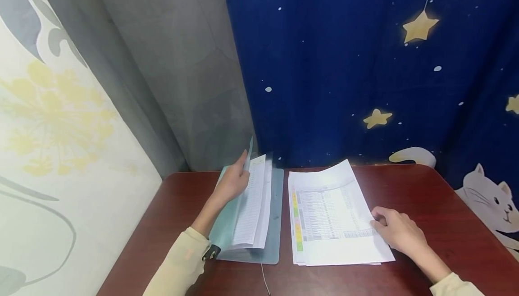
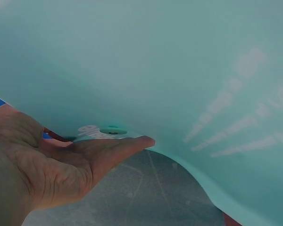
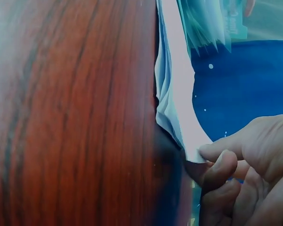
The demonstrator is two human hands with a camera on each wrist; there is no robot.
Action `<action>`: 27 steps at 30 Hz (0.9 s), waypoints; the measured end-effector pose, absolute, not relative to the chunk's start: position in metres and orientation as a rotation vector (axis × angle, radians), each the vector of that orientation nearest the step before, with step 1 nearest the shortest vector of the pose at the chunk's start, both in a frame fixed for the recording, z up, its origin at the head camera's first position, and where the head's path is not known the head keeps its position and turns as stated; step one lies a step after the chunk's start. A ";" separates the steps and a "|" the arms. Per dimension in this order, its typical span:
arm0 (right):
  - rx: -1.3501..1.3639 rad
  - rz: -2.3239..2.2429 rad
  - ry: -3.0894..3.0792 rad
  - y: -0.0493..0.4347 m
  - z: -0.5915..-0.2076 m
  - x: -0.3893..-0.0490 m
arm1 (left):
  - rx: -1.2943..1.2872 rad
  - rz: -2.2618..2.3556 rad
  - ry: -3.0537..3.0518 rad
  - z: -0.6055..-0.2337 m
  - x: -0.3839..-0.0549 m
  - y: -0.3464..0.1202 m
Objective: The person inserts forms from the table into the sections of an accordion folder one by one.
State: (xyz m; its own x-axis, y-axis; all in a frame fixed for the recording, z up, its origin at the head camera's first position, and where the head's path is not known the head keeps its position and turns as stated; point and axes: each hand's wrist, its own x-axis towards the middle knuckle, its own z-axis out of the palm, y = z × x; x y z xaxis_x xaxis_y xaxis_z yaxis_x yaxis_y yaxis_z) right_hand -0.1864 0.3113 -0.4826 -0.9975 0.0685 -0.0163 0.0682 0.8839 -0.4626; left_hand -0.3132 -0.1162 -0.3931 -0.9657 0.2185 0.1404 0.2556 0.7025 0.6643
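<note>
In the head view a translucent teal folder (image 1: 276, 224) lies partly opened at the left of the table, with printed sheets (image 1: 254, 206) inside it tilted up. My left hand (image 1: 232, 182) grips the raised edge of the folder's cover, and in the left wrist view the thumb lies along that teal cover (image 2: 132, 70) beside a round snap. To the right lies a stack of printed paper (image 1: 324, 253) with a coloured strip along its left side. My right hand (image 1: 399, 232) pinches the stack's right edge; the right wrist view shows the paper edge (image 3: 179, 84) bent between thumb and finger.
The dark red wooden table (image 1: 421, 188) ends at a grey and navy curtain (image 1: 348, 61) with stars. At the left stands a white patterned surface (image 1: 73, 129). A thin cord (image 1: 265, 280) runs from the folder's lower edge toward the table's front.
</note>
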 end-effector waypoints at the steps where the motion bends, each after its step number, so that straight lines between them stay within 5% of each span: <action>1: -0.097 0.762 -3.026 0.311 -0.483 -0.186 | -0.402 -1.123 -2.847 -0.393 -0.314 -0.116; 27: -0.139 1.297 -2.695 0.306 -0.487 -0.177 | -0.388 -1.134 -2.845 -0.393 -0.310 -0.115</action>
